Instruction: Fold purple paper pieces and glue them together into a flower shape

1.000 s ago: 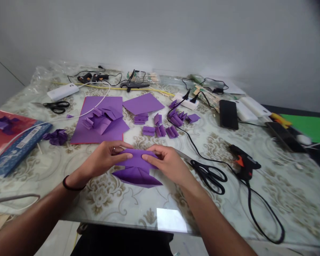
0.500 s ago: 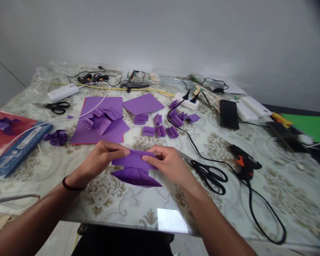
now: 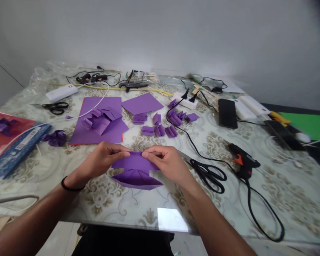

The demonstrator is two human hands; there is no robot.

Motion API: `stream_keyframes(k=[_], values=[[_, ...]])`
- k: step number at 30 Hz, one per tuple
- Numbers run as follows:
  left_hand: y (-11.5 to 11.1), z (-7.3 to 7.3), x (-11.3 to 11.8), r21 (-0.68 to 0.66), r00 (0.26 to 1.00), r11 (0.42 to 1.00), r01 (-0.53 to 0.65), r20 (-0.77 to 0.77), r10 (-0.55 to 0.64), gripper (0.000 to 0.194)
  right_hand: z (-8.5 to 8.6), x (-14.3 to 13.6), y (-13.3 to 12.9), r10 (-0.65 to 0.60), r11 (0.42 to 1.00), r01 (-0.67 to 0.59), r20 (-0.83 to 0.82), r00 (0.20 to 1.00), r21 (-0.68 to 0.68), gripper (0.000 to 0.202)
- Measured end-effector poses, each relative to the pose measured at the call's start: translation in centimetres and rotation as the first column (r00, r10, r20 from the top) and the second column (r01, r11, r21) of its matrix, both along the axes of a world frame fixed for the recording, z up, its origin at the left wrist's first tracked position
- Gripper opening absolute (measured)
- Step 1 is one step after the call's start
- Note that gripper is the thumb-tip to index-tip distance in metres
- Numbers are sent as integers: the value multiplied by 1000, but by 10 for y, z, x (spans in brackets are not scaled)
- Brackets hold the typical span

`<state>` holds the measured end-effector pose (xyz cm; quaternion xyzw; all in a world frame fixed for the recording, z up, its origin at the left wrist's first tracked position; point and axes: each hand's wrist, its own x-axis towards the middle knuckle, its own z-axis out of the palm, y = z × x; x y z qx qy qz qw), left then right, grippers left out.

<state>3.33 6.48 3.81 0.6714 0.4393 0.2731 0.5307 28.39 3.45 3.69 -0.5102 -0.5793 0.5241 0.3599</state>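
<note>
Since the earlier frame, your right thumb had shifted toward the far edge of the purple paper [image 3: 136, 163], whose near flap had opened slightly wider. The blue packet [image 3: 18, 153] at left bore pale lettering too blurred to read; the print on its white label [image 3: 28, 138] was too small. The purple paper was folded: a flat band at the far side, a narrower middle with fanning creases, and a boat-shaped flap nearest you. It was between your hands, above the flowered table [image 3: 109, 204]. Your left hand [image 3: 104, 160] and right hand [image 3: 168, 163] each pinched its far edge, thumbs uppermost. Black scissors [image 3: 208, 174] lay just beside your right hand.
</note>
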Motion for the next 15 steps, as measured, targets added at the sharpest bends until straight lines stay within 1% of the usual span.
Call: stream_keyframes(k=[3,6,8,10,12,15], values=[[5,-1,-4,11,997,997,74,-23,-74,33,0,4,2,29,999,-28,51,998,-16,29],[9,-5,-6,22,990,991,132,-47,-131,33,-4,7,5,36,999,-36,83,996,-8,28],[9,-8,-6,36,992,992,123,-41,-122,31,-7,8,6,39,999,-39,87,995,-9,29],[8,-9,-5,52,997,996,76,-11,-75,31,-10,10,8,37,999,-36,84,996,-14,32],[6,-8,-4,69,999,997,28,18,-30,33,-12,11,8,19,1000,-18,55,998,-16,34],[3,-2,-2,113,999,993,35,6,-36,27,-14,14,9,-25,1000,25,-3,1000,-9,38]])
